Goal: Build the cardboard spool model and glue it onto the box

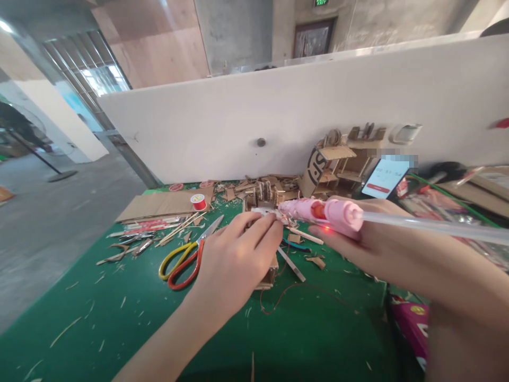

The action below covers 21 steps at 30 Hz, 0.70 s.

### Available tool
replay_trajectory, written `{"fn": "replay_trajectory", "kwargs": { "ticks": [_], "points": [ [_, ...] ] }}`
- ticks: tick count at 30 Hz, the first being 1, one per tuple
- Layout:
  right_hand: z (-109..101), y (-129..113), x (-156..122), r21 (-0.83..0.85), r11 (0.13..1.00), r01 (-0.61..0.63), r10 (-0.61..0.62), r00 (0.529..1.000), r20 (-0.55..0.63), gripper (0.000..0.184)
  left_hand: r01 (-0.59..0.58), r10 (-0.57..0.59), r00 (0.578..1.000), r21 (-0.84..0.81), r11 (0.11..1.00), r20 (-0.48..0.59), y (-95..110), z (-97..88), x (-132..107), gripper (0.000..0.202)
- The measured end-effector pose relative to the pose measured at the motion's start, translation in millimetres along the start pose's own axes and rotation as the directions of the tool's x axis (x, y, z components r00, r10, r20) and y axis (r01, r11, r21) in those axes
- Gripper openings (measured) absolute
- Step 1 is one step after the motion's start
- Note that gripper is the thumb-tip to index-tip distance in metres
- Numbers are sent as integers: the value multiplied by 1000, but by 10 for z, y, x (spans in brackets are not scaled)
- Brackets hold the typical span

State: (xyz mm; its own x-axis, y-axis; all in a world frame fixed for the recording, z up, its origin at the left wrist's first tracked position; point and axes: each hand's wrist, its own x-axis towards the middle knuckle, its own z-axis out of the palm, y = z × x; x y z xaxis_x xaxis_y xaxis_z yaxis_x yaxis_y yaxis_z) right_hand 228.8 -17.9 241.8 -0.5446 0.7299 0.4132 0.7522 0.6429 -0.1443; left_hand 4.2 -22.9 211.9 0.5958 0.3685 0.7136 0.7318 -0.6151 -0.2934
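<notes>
My right hand is wrapped round a pink hot glue gun. A clear glue stick sticks out of its back end towards the right, and a small red light glows on its underside. The gun's nozzle is close to the fingertips of my left hand. With its fingers together, my left hand grips a small cardboard model and covers most of it. Round cardboard pieces stand at the model's far end. A thin red thread trails from beside it onto the green table.
Scissors with yellow and red handles lie left of my left hand. Behind are a red thread spool, a flat cardboard sheet and wood scraps. A cardboard shelf model and a phone stand by the white partition.
</notes>
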Motion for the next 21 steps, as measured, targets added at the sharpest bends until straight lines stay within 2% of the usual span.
{"fn": "replay_trajectory", "kwargs": {
  "ticks": [10, 15, 21],
  "points": [
    [-91, -91, -43, 30, 996, -87, 89, 995, -56, 34, 9, -9, 1000, -22, 1000, 3, 36, -12, -1, 23],
    [-114, -65, -36, 62, 995, -72, 72, 997, -2, 37, 12, -14, 999, -62, 998, -38, 76, -9, 14, 19],
    [-97, -79, -34, 63, 996, -69, 70, 998, -7, 35, -15, 11, 999, -77, 997, -51, 121, -7, 27, 18]
  ]
}}
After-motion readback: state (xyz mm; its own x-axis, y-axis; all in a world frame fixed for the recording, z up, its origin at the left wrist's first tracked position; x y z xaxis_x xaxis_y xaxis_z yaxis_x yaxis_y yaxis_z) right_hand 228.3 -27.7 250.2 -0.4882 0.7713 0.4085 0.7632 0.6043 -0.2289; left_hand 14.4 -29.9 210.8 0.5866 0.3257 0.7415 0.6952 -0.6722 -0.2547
